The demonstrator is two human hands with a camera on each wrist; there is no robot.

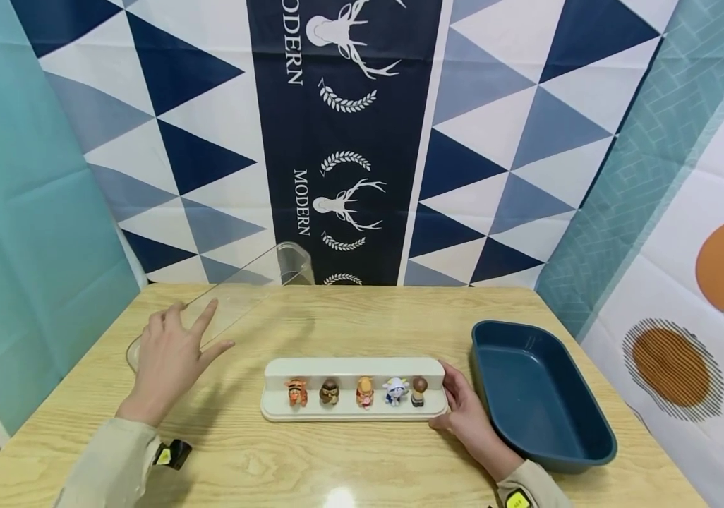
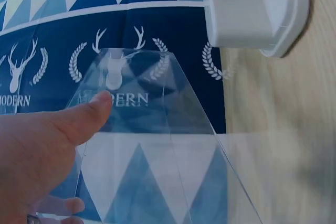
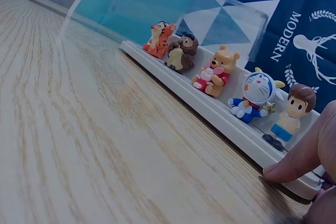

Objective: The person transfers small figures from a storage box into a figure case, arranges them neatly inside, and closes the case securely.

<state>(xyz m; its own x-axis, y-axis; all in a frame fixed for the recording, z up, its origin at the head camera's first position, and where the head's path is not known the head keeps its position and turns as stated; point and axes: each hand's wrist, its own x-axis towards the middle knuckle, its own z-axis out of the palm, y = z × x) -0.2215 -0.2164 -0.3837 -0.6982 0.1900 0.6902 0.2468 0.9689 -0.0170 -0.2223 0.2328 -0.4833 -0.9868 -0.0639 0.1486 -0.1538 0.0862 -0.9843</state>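
A long white display stand (image 1: 356, 367) lies across the table, bearing several small figurines in a row. In the right wrist view these include an orange tiger (image 3: 159, 40), an owl (image 3: 182, 53), a yellow bear (image 3: 223, 69) with a pink piglet, a blue-and-white cat (image 3: 253, 95) and a boy (image 3: 294, 111). My right hand (image 1: 470, 416) grips the stand's right end, thumb at its front edge. On the left, my left hand (image 1: 168, 353) holds a clear plastic cover (image 1: 241, 296) that slants upward to the right. Its thumb (image 2: 86, 114) lies across the cover; some fingers show behind the plastic.
A dark blue plastic basin (image 1: 546, 395) stands at the right, close beside my right forearm. The wood-grain table (image 1: 336, 466) ends at a patterned cloth backdrop (image 1: 343, 141). Teal cloth (image 1: 25, 176) hangs at the left, and a printed white cloth (image 1: 686, 303) at the right.
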